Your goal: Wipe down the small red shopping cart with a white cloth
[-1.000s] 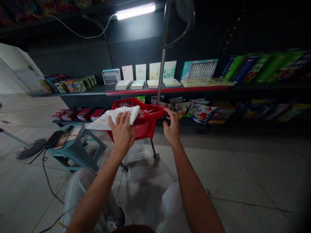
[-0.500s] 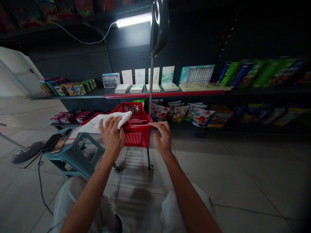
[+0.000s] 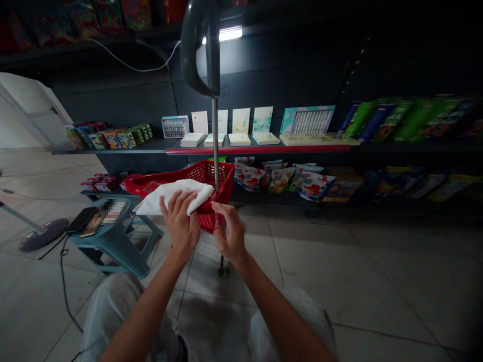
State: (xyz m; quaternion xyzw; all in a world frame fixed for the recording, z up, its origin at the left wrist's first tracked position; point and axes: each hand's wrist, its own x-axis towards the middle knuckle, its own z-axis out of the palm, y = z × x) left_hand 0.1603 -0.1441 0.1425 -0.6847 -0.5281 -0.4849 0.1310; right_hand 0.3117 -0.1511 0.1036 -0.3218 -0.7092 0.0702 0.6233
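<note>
A red plastic shopping basket trolley [image 3: 225,177] stands before me, its grey loop handle [image 3: 199,55] on a metal pole rising close to the camera. My left hand [image 3: 181,221] grips a folded white cloth [image 3: 158,199], pressing it over the near rim of the basket. At the near right corner, my right hand [image 3: 231,232] has its fingers bent over the red edge with the thumb below. Both hands cover parts of the basket's near side, and a wheel shows beneath it.
To the left, a blue-grey plastic stool [image 3: 113,244] carries a phone-like dark item and cards. Shelves behind hold books [image 3: 241,120], small boxes [image 3: 124,138] and snack bags [image 3: 315,185]. A round stand base [image 3: 43,235] and a cable [image 3: 64,289] lie on the tiled floor.
The trolley has turned, its pole and handle swinging left and its near right corner coming closer. My right hand has moved left with that corner; the left hand and cloth shifted slightly right and down.
</note>
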